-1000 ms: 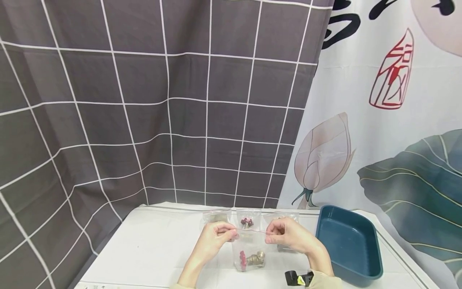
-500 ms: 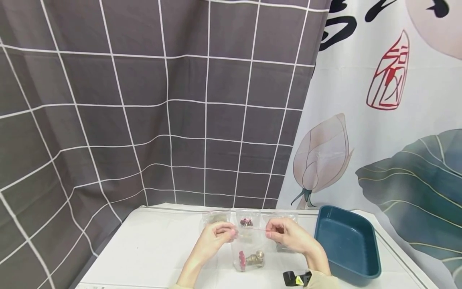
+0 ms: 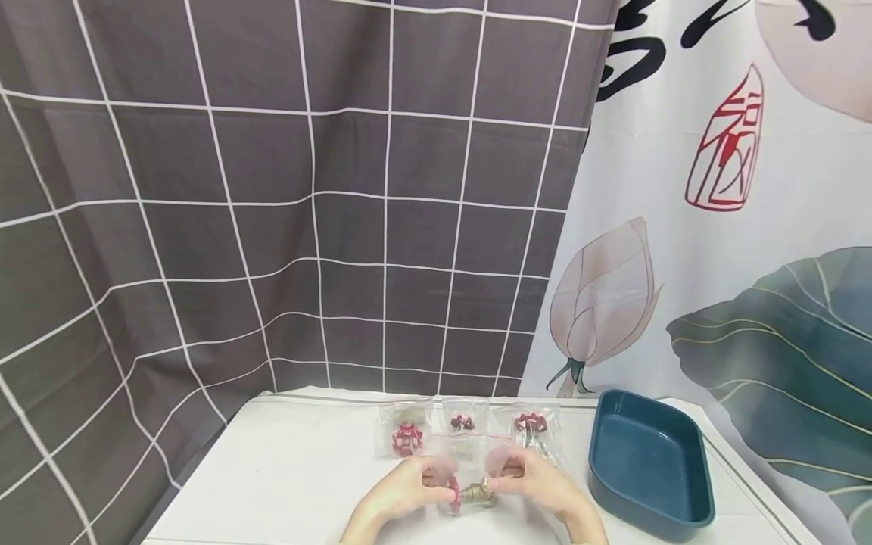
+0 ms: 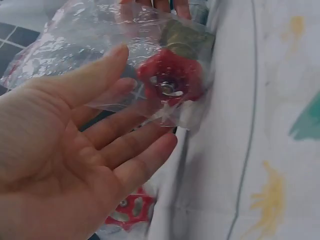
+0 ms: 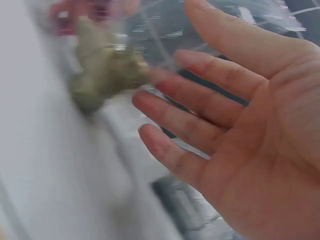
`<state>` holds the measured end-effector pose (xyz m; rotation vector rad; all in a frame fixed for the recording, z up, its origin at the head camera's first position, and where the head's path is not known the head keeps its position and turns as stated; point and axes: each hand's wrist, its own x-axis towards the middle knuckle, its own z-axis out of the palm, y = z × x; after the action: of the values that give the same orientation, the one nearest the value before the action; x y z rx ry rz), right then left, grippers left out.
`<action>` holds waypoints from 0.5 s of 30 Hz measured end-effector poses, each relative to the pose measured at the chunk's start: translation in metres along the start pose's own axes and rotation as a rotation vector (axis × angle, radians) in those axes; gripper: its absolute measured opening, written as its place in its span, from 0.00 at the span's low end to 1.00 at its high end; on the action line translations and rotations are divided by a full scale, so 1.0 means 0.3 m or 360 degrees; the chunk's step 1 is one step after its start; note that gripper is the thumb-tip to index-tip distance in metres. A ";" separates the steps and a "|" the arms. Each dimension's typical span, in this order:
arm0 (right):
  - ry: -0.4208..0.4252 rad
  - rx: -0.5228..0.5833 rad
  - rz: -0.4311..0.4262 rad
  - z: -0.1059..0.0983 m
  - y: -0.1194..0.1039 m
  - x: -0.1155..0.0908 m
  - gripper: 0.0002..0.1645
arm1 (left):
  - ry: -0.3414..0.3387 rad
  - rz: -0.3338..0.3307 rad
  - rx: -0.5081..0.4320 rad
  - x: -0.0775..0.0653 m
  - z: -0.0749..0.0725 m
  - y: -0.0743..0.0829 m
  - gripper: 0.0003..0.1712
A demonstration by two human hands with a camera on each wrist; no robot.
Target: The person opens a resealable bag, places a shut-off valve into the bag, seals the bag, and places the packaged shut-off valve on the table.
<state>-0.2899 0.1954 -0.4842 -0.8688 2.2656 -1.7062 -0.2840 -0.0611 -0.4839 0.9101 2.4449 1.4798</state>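
A clear zip bag (image 3: 470, 448) with a pink-red seal line lies between my hands, holding a brass valve (image 3: 475, 493) with a red handwheel (image 4: 175, 75). At the handwheel end is my left hand (image 3: 409, 488); its fingers run nearly straight behind the plastic, the thumb in front. My right hand (image 3: 541, 484) is at the brass end, fingers extended beside the valve body (image 5: 102, 75) and thumb across the film. That right wrist view is motion-blurred. Neither hand's fingers curl round the valve.
Beyond the hands lie three more clear bags with red-wheeled parts: a left bag (image 3: 403, 416), a middle bag (image 3: 463, 412) and a right bag (image 3: 531, 416). A deep blue-green tray (image 3: 650, 496) stands to the right on the white table (image 3: 272, 469). Curtains hang behind.
Both hands have moved down from the bag's sealed top edge to the sides of the valve, uncovering the red wheels in the left and right back bags.
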 end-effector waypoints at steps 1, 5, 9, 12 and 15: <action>0.0001 -0.0003 0.0001 0.013 0.009 0.002 0.16 | 0.0012 -0.0002 0.0026 -0.002 0.003 -0.004 0.21; 0.0116 -0.0143 0.0034 0.053 0.003 0.013 0.11 | 0.0069 -0.0011 0.0056 -0.007 0.009 -0.020 0.16; 0.0206 -0.0268 0.0089 0.085 -0.090 0.023 0.12 | 0.0120 -0.0019 -0.0061 -0.011 0.005 -0.042 0.14; 0.0210 -0.0290 0.0085 0.102 -0.099 0.049 0.12 | 0.0179 -0.0045 -0.0161 -0.034 -0.027 -0.007 0.14; 0.0211 -0.0219 0.0069 0.129 -0.098 0.089 0.11 | 0.0244 -0.0087 -0.0153 -0.058 -0.078 0.035 0.12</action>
<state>-0.2834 0.1440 -0.4644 -0.7465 2.4941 -1.6516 -0.2751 -0.0851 -0.4663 0.7314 2.4552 1.6890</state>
